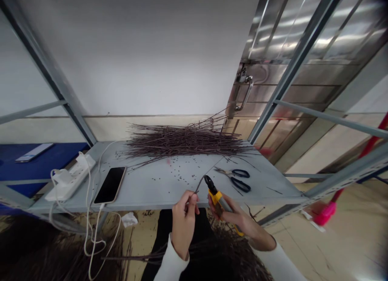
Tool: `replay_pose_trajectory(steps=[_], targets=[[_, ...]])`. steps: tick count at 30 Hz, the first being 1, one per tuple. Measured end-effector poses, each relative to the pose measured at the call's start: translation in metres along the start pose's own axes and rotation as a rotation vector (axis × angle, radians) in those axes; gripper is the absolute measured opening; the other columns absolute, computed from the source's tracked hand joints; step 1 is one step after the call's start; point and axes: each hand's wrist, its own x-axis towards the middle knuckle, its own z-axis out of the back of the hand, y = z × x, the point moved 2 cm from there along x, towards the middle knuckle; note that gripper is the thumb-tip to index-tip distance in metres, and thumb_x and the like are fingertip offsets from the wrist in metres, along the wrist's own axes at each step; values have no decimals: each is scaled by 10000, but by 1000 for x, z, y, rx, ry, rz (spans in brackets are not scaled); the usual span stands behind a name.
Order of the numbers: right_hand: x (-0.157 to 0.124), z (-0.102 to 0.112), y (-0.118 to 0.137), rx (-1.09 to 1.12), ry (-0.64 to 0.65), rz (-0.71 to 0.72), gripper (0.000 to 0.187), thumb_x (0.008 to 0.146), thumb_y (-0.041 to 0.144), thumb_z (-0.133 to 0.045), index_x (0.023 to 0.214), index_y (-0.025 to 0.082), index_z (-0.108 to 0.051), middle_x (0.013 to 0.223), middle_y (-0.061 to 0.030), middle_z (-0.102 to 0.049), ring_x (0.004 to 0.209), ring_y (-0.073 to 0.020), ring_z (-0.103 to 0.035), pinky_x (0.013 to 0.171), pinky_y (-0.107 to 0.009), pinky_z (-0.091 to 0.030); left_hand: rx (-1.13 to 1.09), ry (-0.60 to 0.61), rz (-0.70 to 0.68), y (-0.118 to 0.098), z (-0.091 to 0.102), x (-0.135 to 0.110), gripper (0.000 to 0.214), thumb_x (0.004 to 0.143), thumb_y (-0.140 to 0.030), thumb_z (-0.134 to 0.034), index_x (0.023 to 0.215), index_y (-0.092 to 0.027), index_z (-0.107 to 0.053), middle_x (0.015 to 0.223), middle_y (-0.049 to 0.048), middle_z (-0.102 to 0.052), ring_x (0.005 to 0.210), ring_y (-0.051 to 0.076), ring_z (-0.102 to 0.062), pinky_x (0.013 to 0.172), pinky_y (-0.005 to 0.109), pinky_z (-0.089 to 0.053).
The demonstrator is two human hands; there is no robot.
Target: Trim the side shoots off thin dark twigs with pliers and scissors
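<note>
My left hand (pixel 184 216) is closed in a pinch on a thin dark twig (pixel 200 183) whose tip points up toward the cutter's jaws. My right hand (pixel 233 214) grips yellow-handled wire cutters (pixel 214 192), black jaws close to the twig's end. Both hands hover at the front edge of a grey metal shelf (pixel 169 184). A large pile of dark thin twigs (pixel 184 140) lies across the back of the shelf. More twigs rest on my lap below.
Black-handled scissors (pixel 238 179) lie right of the cutters. A phone (pixel 110 184) on a white cable and a white power strip (pixel 70 177) sit at the shelf's left. Small dark bits litter the shelf. Metal uprights frame both sides; a steel door (pixel 291 71) stands right.
</note>
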Motion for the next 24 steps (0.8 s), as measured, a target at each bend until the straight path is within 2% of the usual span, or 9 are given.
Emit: replay_pose_trajectory(steps=[9,12,16,20,22,24], targets=[[7,-5,8,-37,-7,65,207,609,187,-546,812,202,-504,706,26,-450,573,-99,-406,523,-240,-305,68,82,-26,0,-2,-1,370,937,-416,-410,637,-203,-447,519,-50,-429,491,113,-421,529,229,-299],[8,-2,5,-114,-77,94,197,597,179,-527,790,206,-500,671,33,-422,550,-98,-383,490,-230,-293,91,76,-33,1,0,-1,356,936,-409,-413,649,-203,-460,511,-53,-432,483,112,-427,523,226,-300],[8,9,2,-453,-296,181,298,614,176,-517,910,201,-536,719,10,-506,650,-144,-479,578,-251,-388,123,34,-45,1,2,-2,339,933,-394,-417,664,-201,-488,497,-53,-443,463,109,-431,515,222,-305],[8,15,6,-922,-439,339,351,637,176,-492,985,201,-528,730,2,-561,610,-162,-514,577,-268,-421,116,-19,-40,-1,0,-6,339,927,-394,-423,662,-198,-502,506,-45,-463,457,106,-431,507,221,-307],[9,16,8,-1124,-512,429,354,662,180,-489,1014,202,-517,787,-26,-599,626,-181,-550,580,-283,-446,108,-43,-27,-3,-1,-8,347,924,-401,-422,652,-198,-495,509,-43,-463,455,105,-421,502,221,-303],[10,20,7,-1280,-591,526,379,674,184,-496,1052,202,-505,898,-72,-631,740,-224,-606,638,-315,-488,102,-52,-16,-4,-2,-9,355,923,-407,-423,642,-198,-486,505,-43,-453,457,104,-412,504,222,-300]])
